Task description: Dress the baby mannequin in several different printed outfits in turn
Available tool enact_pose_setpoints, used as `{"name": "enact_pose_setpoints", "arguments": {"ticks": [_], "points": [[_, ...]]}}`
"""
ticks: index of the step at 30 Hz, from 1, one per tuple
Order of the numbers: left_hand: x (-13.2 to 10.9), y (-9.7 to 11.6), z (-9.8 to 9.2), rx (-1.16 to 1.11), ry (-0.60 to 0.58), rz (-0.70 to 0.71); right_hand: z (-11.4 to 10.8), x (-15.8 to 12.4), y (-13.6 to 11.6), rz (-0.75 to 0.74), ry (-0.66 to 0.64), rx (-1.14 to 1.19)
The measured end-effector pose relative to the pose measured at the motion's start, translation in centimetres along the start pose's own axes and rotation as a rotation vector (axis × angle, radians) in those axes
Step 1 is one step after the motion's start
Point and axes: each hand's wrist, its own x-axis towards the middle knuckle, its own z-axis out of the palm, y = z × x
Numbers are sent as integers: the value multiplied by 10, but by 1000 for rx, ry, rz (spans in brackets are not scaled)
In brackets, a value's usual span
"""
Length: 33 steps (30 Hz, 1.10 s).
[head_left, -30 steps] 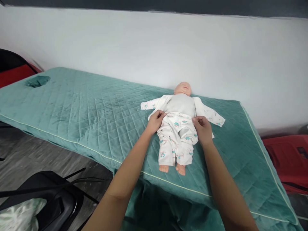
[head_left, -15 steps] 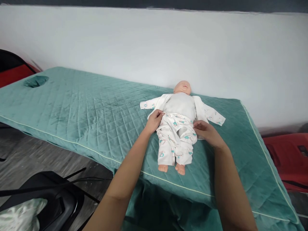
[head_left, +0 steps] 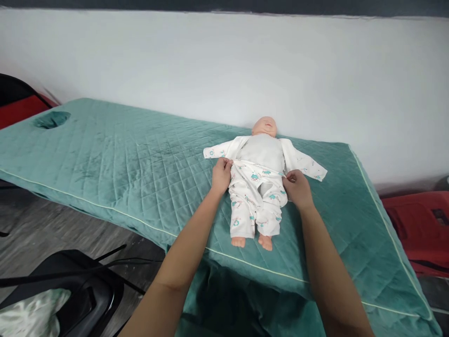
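Observation:
A baby doll lies on its back on the green quilted bed, its head toward the wall and its bare feet toward me. It wears white printed pants and a white jacket spread open over its bare-looking pale torso. My left hand pinches the pants' waistband at the doll's hip on the left of the view. At the opposite hip, my right hand pinches the other side of the waistband. Both hands' fingers are closed on the cloth. A gap shows between the pants' legs at the crotch.
The green quilted bed runs along a white wall and has a face hole at its far left. A black chair with a pale patterned cloth stands at lower left. A red case-like object is at the right.
Both hands have moved slightly up toward the doll's torso, drawing the waistband higher. The right hand has closed in on the waistband, and the doll's feet sit slightly farther from me.

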Motion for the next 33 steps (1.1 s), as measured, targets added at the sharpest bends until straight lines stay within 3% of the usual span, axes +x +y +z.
{"name": "enact_pose_setpoints", "arguments": {"ticks": [3,9,13,17,20,24,33], "points": [[0,-1,0,36,-67,11,5,3,8,-20,-63,-25],[6,1,-12,-90,-381,-4,1,18,5,1,-343,-83],[27,15,-22,-68,-685,-131,-4,38,-10,59,-527,-75],[45,33,-23,46,-865,-204,-7,48,-18,83,-603,-76],[48,36,-20,54,-933,-272,-9,45,-17,44,-581,-35],[45,27,-20,-91,-926,-291,-9,34,-18,-8,-601,162],[46,10,-22,-442,-857,-385,-9,22,-16,123,-521,445]]}}
